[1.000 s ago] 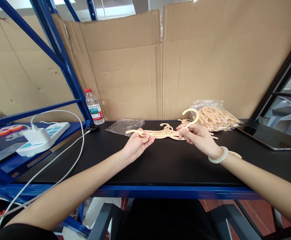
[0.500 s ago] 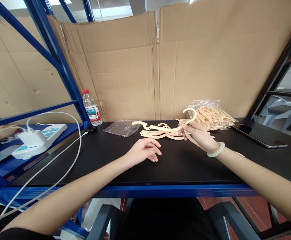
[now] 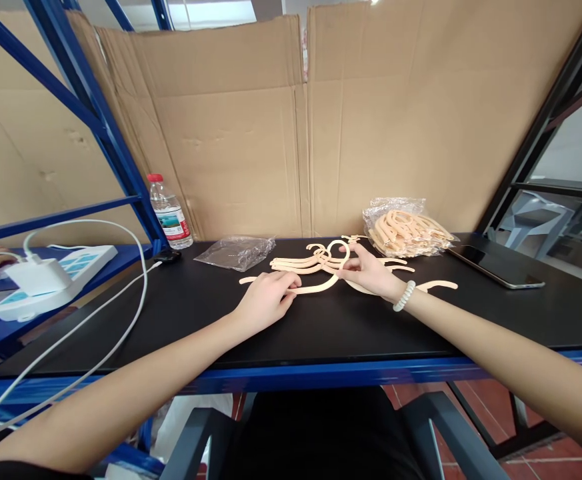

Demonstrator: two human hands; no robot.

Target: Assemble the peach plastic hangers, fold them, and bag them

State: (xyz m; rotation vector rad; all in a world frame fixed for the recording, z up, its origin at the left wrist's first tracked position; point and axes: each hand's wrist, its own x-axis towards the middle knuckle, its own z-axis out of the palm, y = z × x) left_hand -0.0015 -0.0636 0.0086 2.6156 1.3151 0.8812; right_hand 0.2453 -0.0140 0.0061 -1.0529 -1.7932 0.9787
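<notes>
Left hand [image 3: 267, 300] curls its fingers over one arm of a cream hanger [image 3: 317, 289], while the right hand [image 3: 368, 272] pinches it near the hook, so it lies between them. Just beyond both hands rests a stack of hangers [image 3: 298, 267]; past the right hand sit bagged hangers [image 3: 405, 233], past the left a clear plastic bag [image 3: 235, 253].

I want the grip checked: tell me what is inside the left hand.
A slender, curved beige hanger is in the left hand; beige lengths show on either side. The fingers cover the stretch between, so whether they join there cannot be seen.
</notes>
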